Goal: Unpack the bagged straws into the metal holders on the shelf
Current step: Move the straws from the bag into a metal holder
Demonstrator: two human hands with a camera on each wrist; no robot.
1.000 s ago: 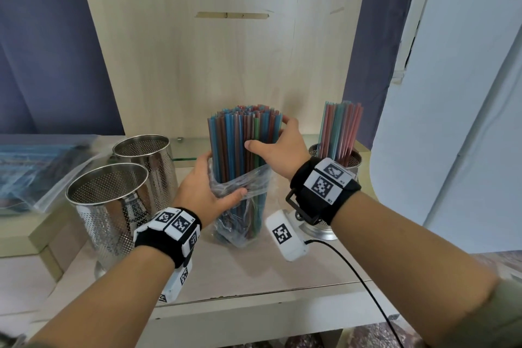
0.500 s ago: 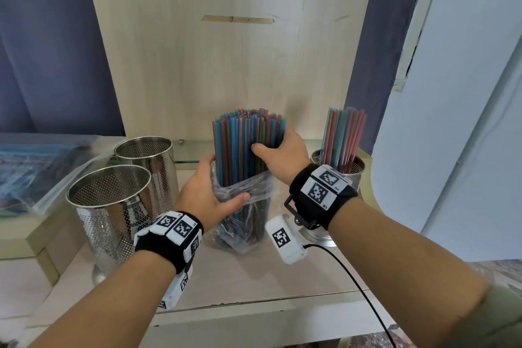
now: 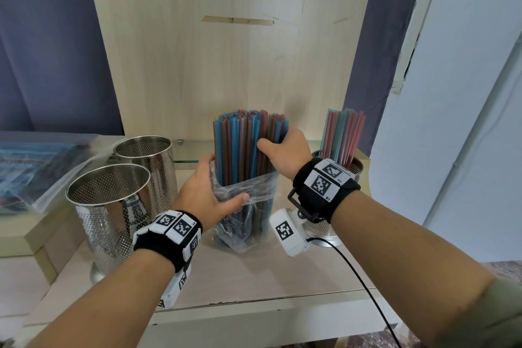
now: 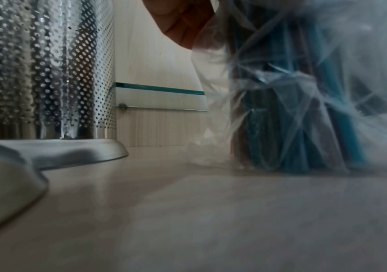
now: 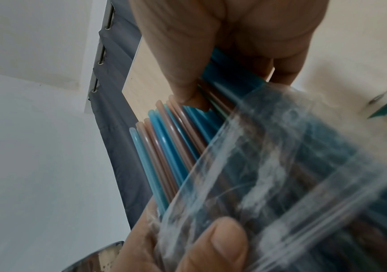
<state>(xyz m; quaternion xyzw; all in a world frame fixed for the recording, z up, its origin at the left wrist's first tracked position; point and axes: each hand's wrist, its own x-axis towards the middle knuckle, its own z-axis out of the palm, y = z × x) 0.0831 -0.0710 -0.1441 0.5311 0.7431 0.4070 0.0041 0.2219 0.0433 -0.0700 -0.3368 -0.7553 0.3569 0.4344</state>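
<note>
Left of bagged straws (image 3: 248, 150), empty holders (image 3: 108, 195).

Three metal holders (image 3: 108, 206), one bag (image 3: 245, 220)

On the shelf (image 3: 254, 277) an upright bundle of straws (image 3: 245, 147) stands in a clear plastic bag (image 3: 248, 223) pushed down around its lower half. The left hand (image 3: 203, 192) grips the bag's rim; the right hand (image 3: 285, 152) clasps the bare straws above. Two empty perforated metal holders (image 3: 113, 206) stand left; a third holder (image 3: 356, 164) behind the right wrist holds straws.
</note>
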